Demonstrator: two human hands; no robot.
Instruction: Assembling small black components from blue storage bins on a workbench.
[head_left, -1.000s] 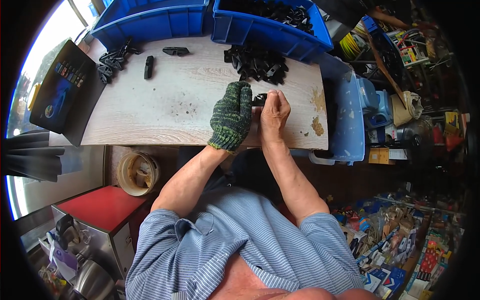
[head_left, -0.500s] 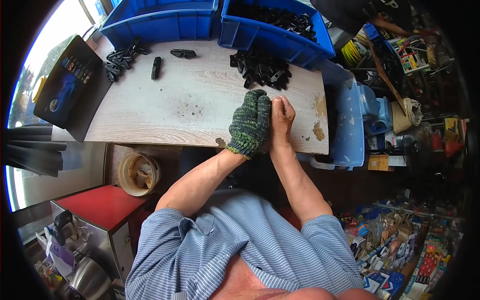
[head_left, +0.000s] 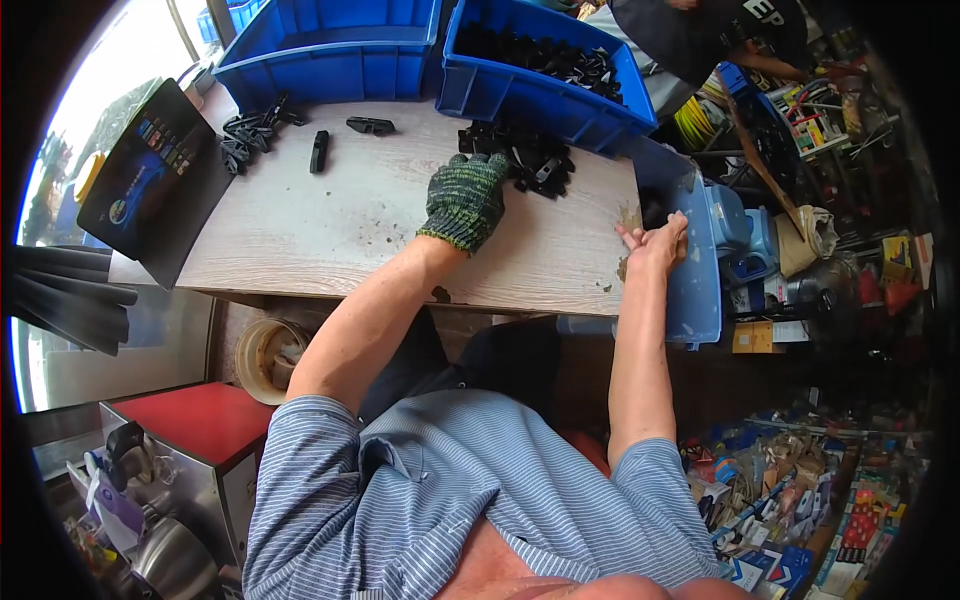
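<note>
My left hand point(head_left: 467, 200), in a green and black knitted glove, reaches to the near left edge of a pile of small black plastic parts point(head_left: 540, 160). Its fingers bend down at the pile, their tips hidden, so I cannot tell if they hold a part. Bare, my right hand point(head_left: 658, 244) is over the table's right edge beside a translucent blue bin point(head_left: 697, 290). Its thumb and fingers are apart, and nothing shows in them. Two single black parts, one upright in view point(head_left: 319, 152) and one sideways point(head_left: 371, 125), lie left of the pile.
Two blue crates, the left one point(head_left: 330, 75) and the right one point(head_left: 545, 95) holding many black parts, line the table's far side. More black parts point(head_left: 245, 138) lie near a dark screen-like panel point(head_left: 145, 170). A person point(head_left: 705, 35) is at the far right.
My hands were together at the table's near edge and have separated. The left moved up and left to the pile; the right moved right toward the bin and its fingers opened.
</note>
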